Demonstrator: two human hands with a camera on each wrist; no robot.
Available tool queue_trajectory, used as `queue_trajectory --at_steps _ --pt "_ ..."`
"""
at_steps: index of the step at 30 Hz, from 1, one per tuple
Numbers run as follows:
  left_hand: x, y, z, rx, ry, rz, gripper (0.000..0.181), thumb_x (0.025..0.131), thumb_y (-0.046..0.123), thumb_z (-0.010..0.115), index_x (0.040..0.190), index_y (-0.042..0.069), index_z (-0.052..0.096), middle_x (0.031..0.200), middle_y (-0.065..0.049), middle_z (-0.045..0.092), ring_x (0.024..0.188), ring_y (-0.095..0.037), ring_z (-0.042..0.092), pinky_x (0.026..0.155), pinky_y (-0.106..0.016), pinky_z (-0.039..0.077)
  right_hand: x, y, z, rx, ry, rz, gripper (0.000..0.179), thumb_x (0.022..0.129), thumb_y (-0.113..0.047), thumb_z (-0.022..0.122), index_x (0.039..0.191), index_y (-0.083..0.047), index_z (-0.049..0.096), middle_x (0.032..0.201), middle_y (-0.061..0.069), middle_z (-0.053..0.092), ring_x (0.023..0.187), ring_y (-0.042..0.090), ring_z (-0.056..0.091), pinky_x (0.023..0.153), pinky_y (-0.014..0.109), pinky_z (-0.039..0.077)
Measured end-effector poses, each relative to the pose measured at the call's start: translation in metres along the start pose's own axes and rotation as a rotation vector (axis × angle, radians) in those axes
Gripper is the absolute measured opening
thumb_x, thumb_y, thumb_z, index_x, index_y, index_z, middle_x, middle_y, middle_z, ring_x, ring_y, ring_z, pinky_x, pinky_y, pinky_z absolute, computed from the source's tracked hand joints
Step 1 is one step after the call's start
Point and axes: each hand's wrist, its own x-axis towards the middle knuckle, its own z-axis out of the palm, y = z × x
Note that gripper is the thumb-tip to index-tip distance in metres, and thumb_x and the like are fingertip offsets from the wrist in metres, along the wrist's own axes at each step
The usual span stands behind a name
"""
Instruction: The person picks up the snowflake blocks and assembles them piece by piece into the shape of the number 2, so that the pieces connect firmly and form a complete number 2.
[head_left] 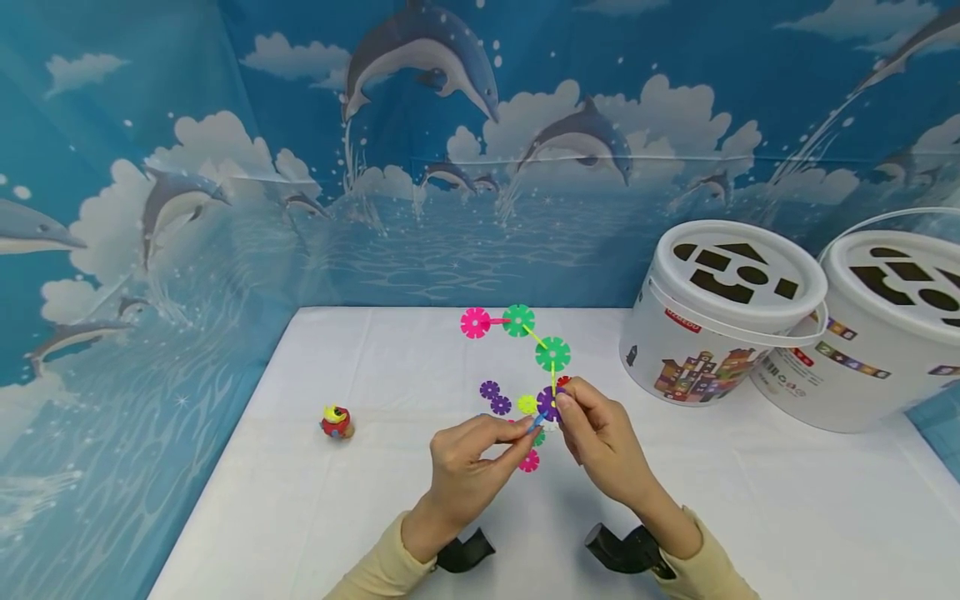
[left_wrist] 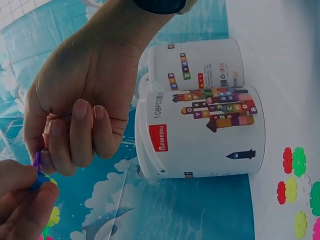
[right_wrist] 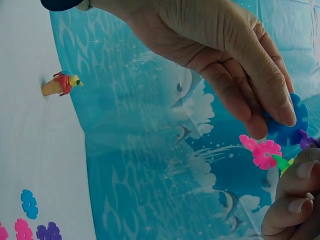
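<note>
The left hand (head_left: 472,454) is pinching a blue notched plastic disc (right_wrist: 290,125), the right hand (head_left: 609,442) a purple notched plastic disc (head_left: 546,402) — both being held above the worktop (head_left: 405,358), towards six o'clock from a green notched plastic disc (head_left: 552,353) — likely feeling light, stiff, slick, favouring rim holds

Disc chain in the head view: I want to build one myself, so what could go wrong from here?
The blue disc sits in a fingertip pinch of the left hand, so it could slip or twist when pushed.
The chain runs out from the purple disc that the right hand pinches, so a hard push might loosen a link.
Loose discs lie on the table near the hands and could get knocked.
</note>
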Motion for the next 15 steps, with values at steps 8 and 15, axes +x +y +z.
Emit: queue_trajectory --at_steps 8,15 --pt "0.0011 0.0012 0.0009 0.011 0.004 0.044 0.012 0.083 0.007 0.072 0.086 -0.005 0.071 0.078 -0.011 0.07 0.068 -0.014 0.068 0.065 -0.019 0.053 0.0009 -0.0005 -0.0005 0.053 -0.005 0.035 0.023 0.099 0.008 0.037 0.082 -0.004 0.047 0.056 0.0 0.04 0.041 0.012 0.039 0.031 0.026 0.032" --pt "0.0019 0.004 0.0009 -0.02 -0.004 0.044 0.014 0.081 0.004 0.074 0.089 -0.006 0.071 0.083 -0.013 0.071 0.072 -0.015 0.069 0.066 -0.02 0.053 0.0026 -0.0011 -0.0025 0.152 -0.049 0.095 0.024 0.102 0.002 0.031 0.082 -0.003 0.043 0.057 0.004 0.039 0.039 0.015 0.038 0.031 0.029 0.032"
